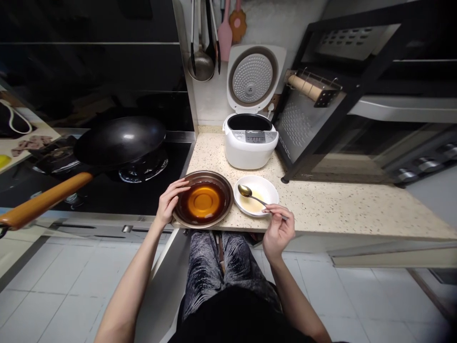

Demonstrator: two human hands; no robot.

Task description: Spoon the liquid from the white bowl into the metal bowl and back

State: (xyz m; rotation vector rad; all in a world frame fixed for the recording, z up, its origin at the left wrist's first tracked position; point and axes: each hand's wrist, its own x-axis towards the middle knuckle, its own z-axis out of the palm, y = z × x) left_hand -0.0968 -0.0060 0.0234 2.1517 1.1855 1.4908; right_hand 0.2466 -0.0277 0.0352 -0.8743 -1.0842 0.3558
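Speckled countertop (332, 212) | left hand (167, 202) draped over dish (223, 183) rim (fingers (178, 184) unclenched) | right hand (279, 232) pinching spoon (245, 190) above bowl (270, 193)

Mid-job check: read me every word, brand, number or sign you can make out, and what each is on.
No text reads with certainty.
Rice cooker display: four digit-like characters, too small to read surely.
Rice cooker button labels: too small to read.
Oven knobs: any markings are too blurred to read.
Brown bowl, white bowl and spoon: no lettering visible.
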